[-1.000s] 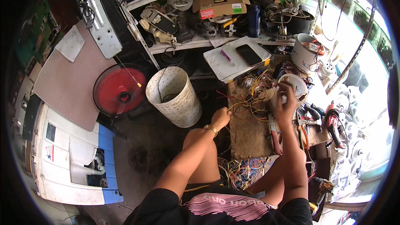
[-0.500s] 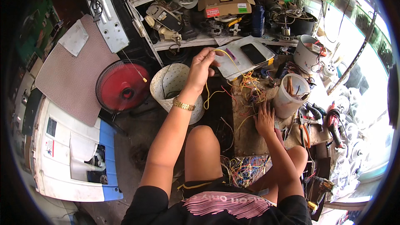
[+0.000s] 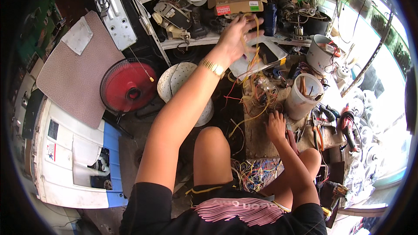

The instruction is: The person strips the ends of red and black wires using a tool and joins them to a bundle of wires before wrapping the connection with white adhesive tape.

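My left hand is raised over the grey tray, with yellow wire caught in its motion-blurred fingers and hanging down to a wire tangle on the wooden board. My right hand lies on that board with fingers spread, beside red-handled pliers. A translucent container holding tools or sticks stands just beyond it. A black phone rests on the tray, partly behind the wire.
A cluttered shelf runs along the back. A perforated bucket and red fan stand left. At right are a white bucket, orange-handled pliers and a red power tool. Loose wires pile below the board.
My left hand has risen and moved toward the back shelf, lifting yellow wire. My right hand moved from the translucent container down to the board and now stays there.
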`<state>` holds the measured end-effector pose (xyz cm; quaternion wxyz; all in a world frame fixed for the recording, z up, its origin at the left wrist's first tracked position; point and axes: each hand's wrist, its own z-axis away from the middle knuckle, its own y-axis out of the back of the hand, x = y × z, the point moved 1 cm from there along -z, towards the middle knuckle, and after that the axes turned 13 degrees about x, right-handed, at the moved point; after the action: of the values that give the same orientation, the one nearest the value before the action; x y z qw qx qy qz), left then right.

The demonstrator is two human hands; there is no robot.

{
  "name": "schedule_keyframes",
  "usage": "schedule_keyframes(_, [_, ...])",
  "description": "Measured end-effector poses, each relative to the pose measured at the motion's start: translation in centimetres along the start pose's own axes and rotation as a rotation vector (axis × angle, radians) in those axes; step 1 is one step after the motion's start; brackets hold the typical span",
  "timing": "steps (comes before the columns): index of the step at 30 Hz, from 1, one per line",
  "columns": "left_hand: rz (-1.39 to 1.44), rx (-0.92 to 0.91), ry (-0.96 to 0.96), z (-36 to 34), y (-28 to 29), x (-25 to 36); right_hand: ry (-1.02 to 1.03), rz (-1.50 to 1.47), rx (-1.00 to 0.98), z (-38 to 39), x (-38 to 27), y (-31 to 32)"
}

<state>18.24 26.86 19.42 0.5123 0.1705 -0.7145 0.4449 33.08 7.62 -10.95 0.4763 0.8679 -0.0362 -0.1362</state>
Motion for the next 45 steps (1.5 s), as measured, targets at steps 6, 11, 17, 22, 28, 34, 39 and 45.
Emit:
schedule_keyframes(6, [0.068, 0.032, -0.184, -6.3, -8.3, 1.7, 0.130, 0.084, 0.093, -1.0, 0.5, 1.0])
schedule_keyframes(11, [-0.781, -0.191, -0.216, -9.5, -8.4, -2.1, -0.114, -0.480, 0.316, -4.8, 0.0, 6.2])
schedule_keyframes(17, [-1.281, -0.421, -0.389, -6.6, -7.4, -7.2, -0.309, -0.842, 0.321, -10.0, 1.9, 12.4])
schedule_keyframes(22, [-0.787, -0.547, -0.042, 2.1, -3.5, -7.4, -0.397, -1.068, 0.146, -12.3, -0.7, 20.2])
schedule_keyframes(28, [-1.274, -0.173, -0.583, 15.6, 6.7, 0.7, -0.308, -1.263, -0.752, -7.2, -1.7, 21.4])
schedule_keyframes(34, [-1.483, 0.068, -0.633, 26.3, 14.7, 0.1, -0.245, -1.313, -1.018, -3.4, -2.8, 17.9])
schedule_keyframes(39, [-1.495, 0.134, -0.465, 32.8, 16.0, -3.4, 0.282, -0.831, -0.462, -2.6, -6.3, 16.8])
schedule_keyframes(45, [-1.592, -0.038, -0.433, 38.7, 17.4, -14.5, 0.602, -0.242, -0.461, -1.1, -5.2, 10.0])
